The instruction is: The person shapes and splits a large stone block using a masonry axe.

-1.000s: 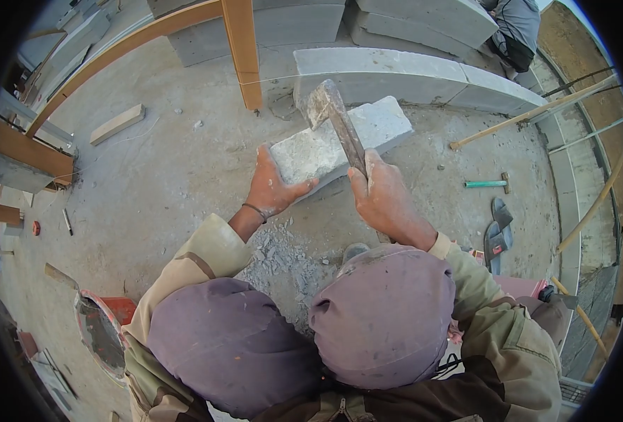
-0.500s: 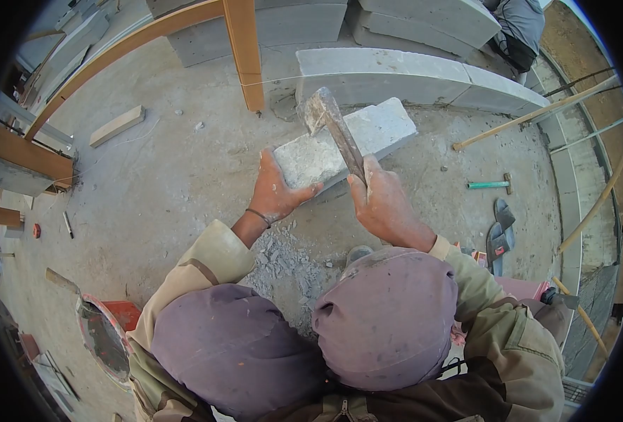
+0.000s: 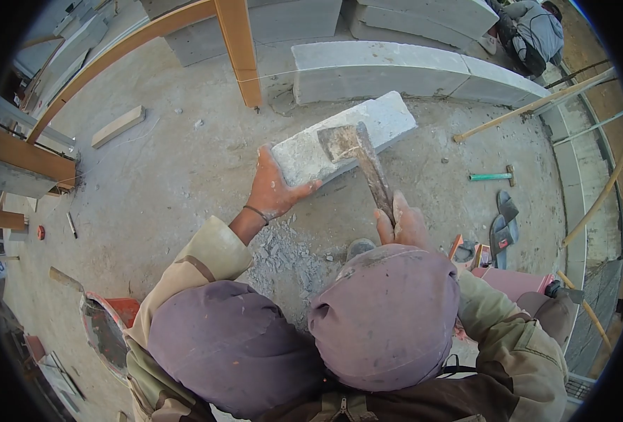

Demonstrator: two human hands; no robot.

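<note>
My left hand (image 3: 274,188) grips the near left end of a pale, dusty block (image 3: 374,125), thumb along its front edge and fingers round its end. The block lies slanted above my knees, its far end up to the right. Closed round the handle of a worn hatchet-like tool (image 3: 373,169), my right hand (image 3: 404,224) is just right of the block. The tool's broad metal head is over the block's top; whether they touch I cannot tell. Grey crumbs and dust (image 3: 288,259) lie on the floor below the block.
Behind the block stands a low row of grey blocks (image 3: 389,70), with an orange post (image 3: 241,60) at its left. A green-handled hammer (image 3: 491,177) and sandals (image 3: 503,228) lie right. A bucket (image 3: 107,334) is lower left. Another person (image 3: 536,32) crouches at the upper right.
My right hand has drawn back down and to the right with the tool, whose head has moved right and down. My left hand still grips the block. The other person shows more fully.
</note>
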